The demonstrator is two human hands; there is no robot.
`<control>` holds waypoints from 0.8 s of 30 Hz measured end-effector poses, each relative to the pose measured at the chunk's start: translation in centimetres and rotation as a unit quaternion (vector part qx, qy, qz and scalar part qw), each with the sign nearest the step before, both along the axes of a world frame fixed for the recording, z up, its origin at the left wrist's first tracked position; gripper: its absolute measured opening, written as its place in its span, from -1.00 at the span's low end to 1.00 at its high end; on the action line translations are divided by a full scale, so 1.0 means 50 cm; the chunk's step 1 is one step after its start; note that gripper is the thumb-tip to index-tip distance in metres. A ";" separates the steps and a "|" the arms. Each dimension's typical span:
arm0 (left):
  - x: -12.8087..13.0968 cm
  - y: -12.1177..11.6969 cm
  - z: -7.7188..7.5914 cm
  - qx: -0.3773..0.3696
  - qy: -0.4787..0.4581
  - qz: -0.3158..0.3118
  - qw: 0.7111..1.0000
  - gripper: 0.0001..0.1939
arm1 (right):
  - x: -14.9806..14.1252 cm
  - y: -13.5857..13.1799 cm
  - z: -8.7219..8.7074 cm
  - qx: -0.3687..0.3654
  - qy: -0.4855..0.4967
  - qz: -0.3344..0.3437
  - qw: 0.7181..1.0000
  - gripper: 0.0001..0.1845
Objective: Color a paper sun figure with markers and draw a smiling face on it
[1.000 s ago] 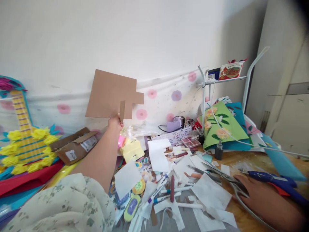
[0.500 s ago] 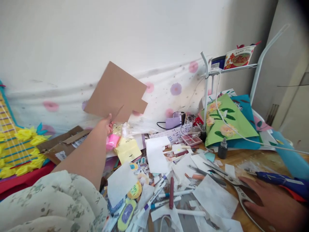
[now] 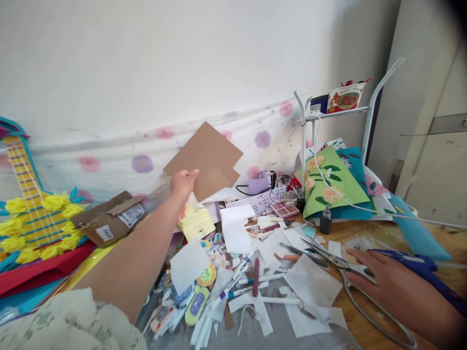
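My left hand (image 3: 184,182) pinches a brown cardboard sheet (image 3: 215,165) near its lower left edge. The sheet is tilted, with a notch cut at its right corner, and is held up in front of the wall. Down at the right, my right hand (image 3: 397,287) has its fingers around the handle of metal scissors (image 3: 340,262), whose blades lie slightly apart and point left over the table. Below my left hand is a folded yellow paper (image 3: 197,222). A blue glue gun (image 3: 412,262) lies beside my right hand, partly hidden by it.
White paper scraps (image 3: 314,284), markers (image 3: 255,277) and cut-outs clutter the middle. A small dark bottle (image 3: 325,221) stands near a white rack (image 3: 337,116) with decorated green paper (image 3: 332,189). At left are a torn cardboard box (image 3: 113,218) and a yellow paper guitar (image 3: 31,194).
My left hand has moved right and brought the cardboard lower and to the right. The view has shifted slightly. My right hand stays at the scissors.
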State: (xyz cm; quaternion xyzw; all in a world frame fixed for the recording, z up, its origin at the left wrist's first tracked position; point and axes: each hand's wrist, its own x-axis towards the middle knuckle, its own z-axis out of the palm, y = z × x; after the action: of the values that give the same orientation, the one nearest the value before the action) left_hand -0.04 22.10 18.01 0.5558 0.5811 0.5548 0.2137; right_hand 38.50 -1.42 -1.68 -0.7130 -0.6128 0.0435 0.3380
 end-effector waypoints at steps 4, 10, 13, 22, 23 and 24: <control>0.086 -0.114 -0.054 0.009 0.076 -0.086 0.993 -0.82 | -0.103 -0.013 0.058 -0.017 0.078 0.099 0.992 -0.42; 0.140 -0.291 -0.141 -0.001 0.060 -0.200 0.978 -0.70 | -0.244 -0.017 0.120 -0.069 0.424 0.232 0.873 -0.55; 0.136 -0.340 -0.182 -0.044 -0.013 -0.252 0.967 -0.71 | -0.261 -0.008 0.120 -0.088 0.440 0.229 0.864 -0.70; 0.115 -0.405 -0.326 -0.235 -0.222 -0.363 0.874 -0.59 | -0.169 -0.002 0.095 -0.115 0.384 0.206 0.893 -0.70; 0.113 -0.405 -0.335 -0.236 -0.236 -0.356 0.873 -0.60 | -0.147 -0.003 0.092 -0.102 0.364 0.183 0.908 -0.71; 0.112 -0.405 -0.340 -0.236 -0.245 -0.351 0.872 -0.62 | -0.129 -0.005 0.089 -0.087 0.345 0.157 0.921 -0.74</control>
State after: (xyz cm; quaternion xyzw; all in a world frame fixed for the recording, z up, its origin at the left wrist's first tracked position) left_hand 5.54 1.86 1.00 0.5027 0.3905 0.4075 0.6548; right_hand 32.03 -1.68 2.79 -0.5746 -0.5562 0.3927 0.4542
